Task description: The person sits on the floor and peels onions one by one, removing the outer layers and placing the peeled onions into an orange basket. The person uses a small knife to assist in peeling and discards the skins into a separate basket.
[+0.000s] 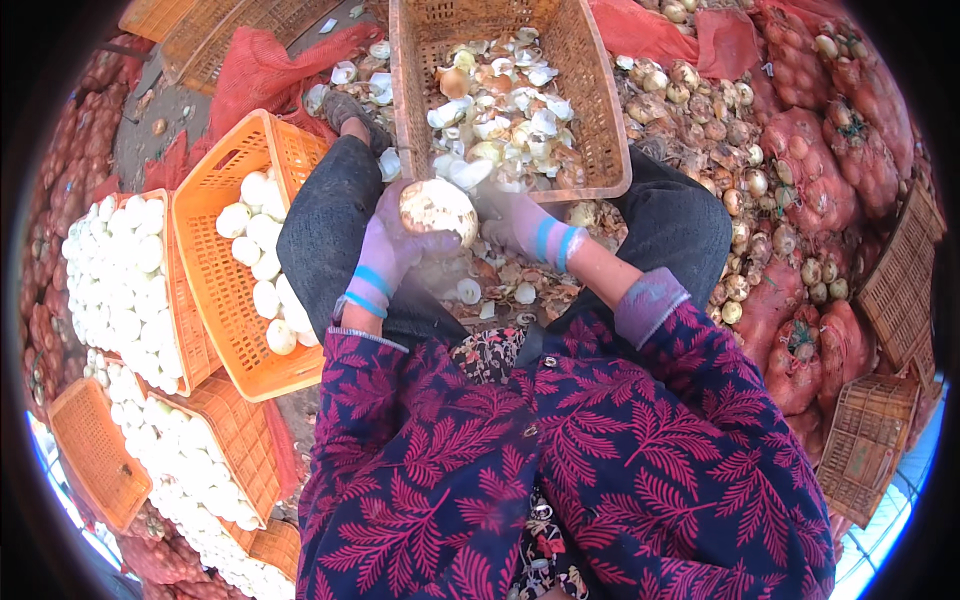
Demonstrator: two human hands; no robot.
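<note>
My left hand (398, 242), in a pale purple glove with blue bands, is closed around an onion (438, 212). The onion's face is white in patches, with brownish skin around its edge. Just right of it, my right hand (528, 232) wears a matching glove, its fingers curled and slightly blurred. Whatever those fingers grip is hidden. Both hands are between my knees at the near rim of an orange-brown plastic crate (612, 120). Loose onion skins (500, 120), white and tan, are heaped inside that crate.
To my left, an orange crate (215, 200) holds several peeled onions (262, 235). Beyond it are fuller crates of white onions (120, 285). Unpeeled onions (735, 200) lie on the ground at right, beside red mesh sacks (810, 165). Skins (500, 285) litter the ground beneath my hands.
</note>
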